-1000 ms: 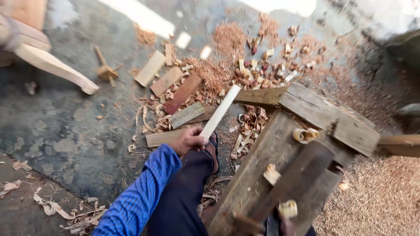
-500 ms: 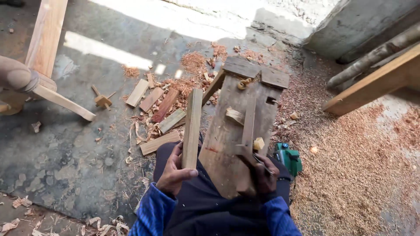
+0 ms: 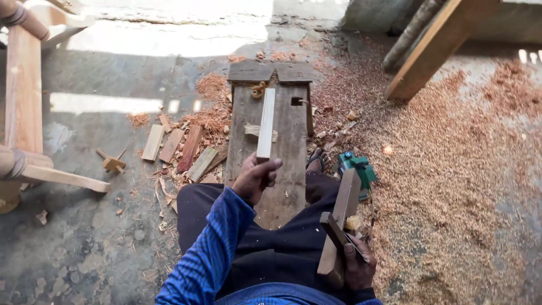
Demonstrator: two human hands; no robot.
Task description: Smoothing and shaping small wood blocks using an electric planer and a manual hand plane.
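— What is the left hand point(image 3: 255, 176) doing?

— It is gripping the near end of a pale wooden strip point(image 3: 266, 122), fingers and thumb closed around it. The strip is lying lengthwise along the top of the bench point(image 3: 293, 141), its far end reaching towards the bench's head.

— And the right hand point(image 3: 357, 266)?

— It is closing around a wooden tool point(image 3: 339, 226), a flat stock with a crosspiece through it, and holding it upright beside the right knee, off the bench.

— Where is the person sitting?

— Astride the near end of the bench, in dark trousers and a blue striped sleeve point(image 3: 210, 251).

— What is lying around?

— A small block point(image 3: 252, 130) is sitting on the bench, half under the strip. Left of the bench, short offcuts point(image 3: 179, 148) are lying in a row on the floor among shavings point(image 3: 212, 86). A green tool point(image 3: 357, 167) is resting on the floor right of the bench, and sawdust point(image 3: 451, 169) is covering the ground there. A pale wooden frame point(image 3: 25, 101) is standing at the far left.
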